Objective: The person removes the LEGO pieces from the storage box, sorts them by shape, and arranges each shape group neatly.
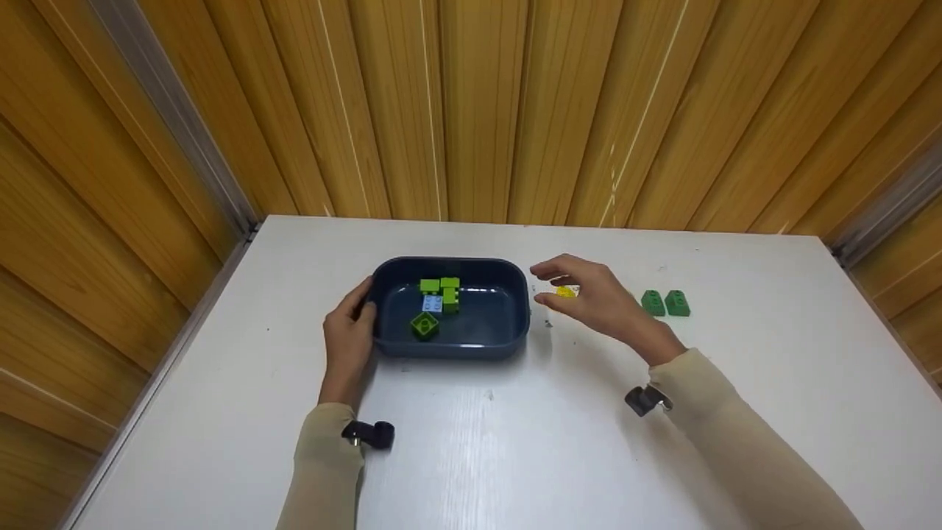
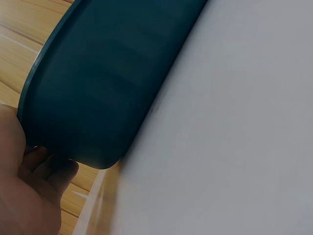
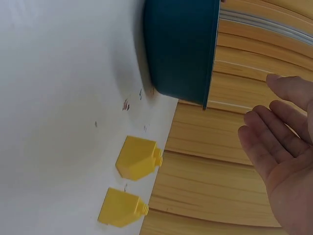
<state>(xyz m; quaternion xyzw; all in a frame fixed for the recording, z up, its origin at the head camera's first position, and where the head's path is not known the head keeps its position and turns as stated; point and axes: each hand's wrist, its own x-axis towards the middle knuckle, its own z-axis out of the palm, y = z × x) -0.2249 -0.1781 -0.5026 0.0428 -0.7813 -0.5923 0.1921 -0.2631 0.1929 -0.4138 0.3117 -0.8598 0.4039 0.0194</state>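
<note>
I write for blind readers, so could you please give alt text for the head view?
A person's left grip holds the left end of a dark blue tray containing green blocks and one light blue block. The empty right grip hovers beside it, near a yellow piece and two dark green blocks.

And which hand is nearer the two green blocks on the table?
Right. The right hand is just left of the green blocks; the left hand, much farther left, grips the tray.

bin (image 1: pixel 489 313) on table (image 1: pixel 478 456) | bricks (image 1: pixel 450 296) in bin, mostly left | loose blocks (image 1: pixel 653 303) right of bin | wall (image 1: pixel 478 110) behind
</note>
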